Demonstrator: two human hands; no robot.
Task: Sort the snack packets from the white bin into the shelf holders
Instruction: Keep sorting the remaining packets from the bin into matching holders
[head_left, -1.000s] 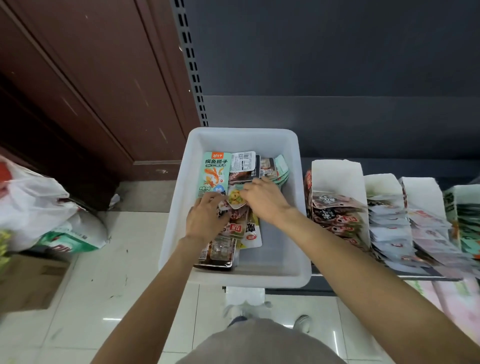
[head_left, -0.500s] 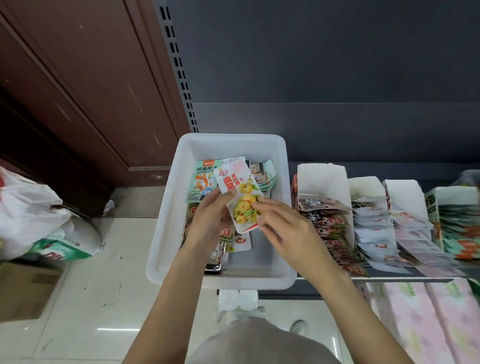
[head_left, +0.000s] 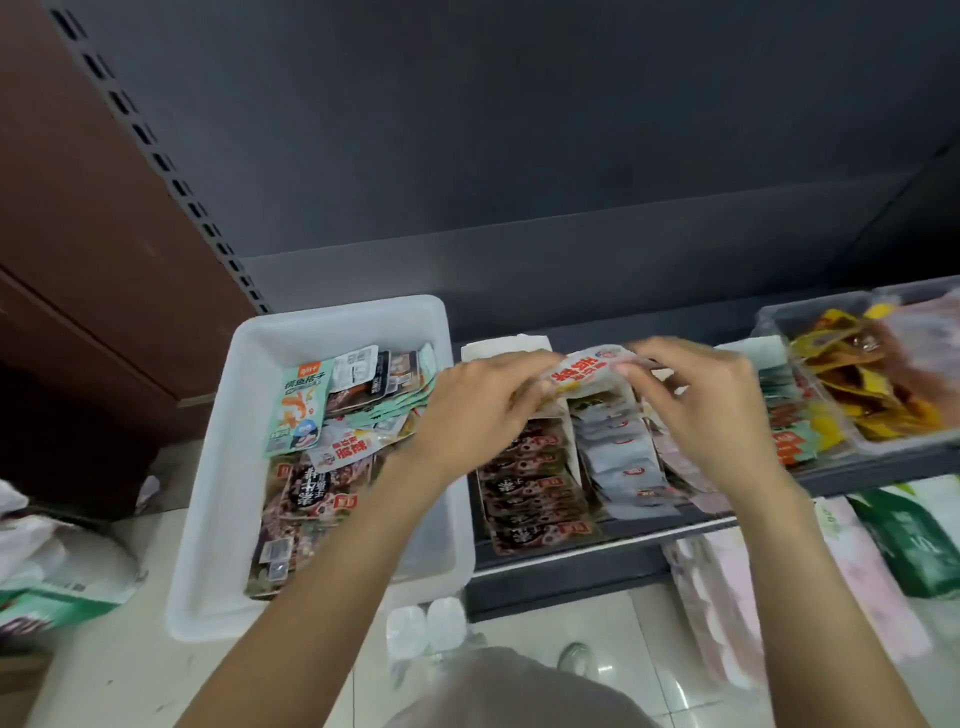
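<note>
The white packet (head_left: 587, 371) held between the hands is motion-blurred; its red lettering cannot be read. The left hand (head_left: 483, 410) covers the packet's left end and the top of the dark-packet holder (head_left: 530, 467). The right hand (head_left: 711, 415) hides most of the next holders behind it. The clear tray (head_left: 857, 436) at the right is cut off by the picture's edge, its contents smeared. The left forearm hides part of the white bin (head_left: 218, 519).

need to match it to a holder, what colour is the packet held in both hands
White with red lettering, some yellow at its edge; head view: packet.
</note>
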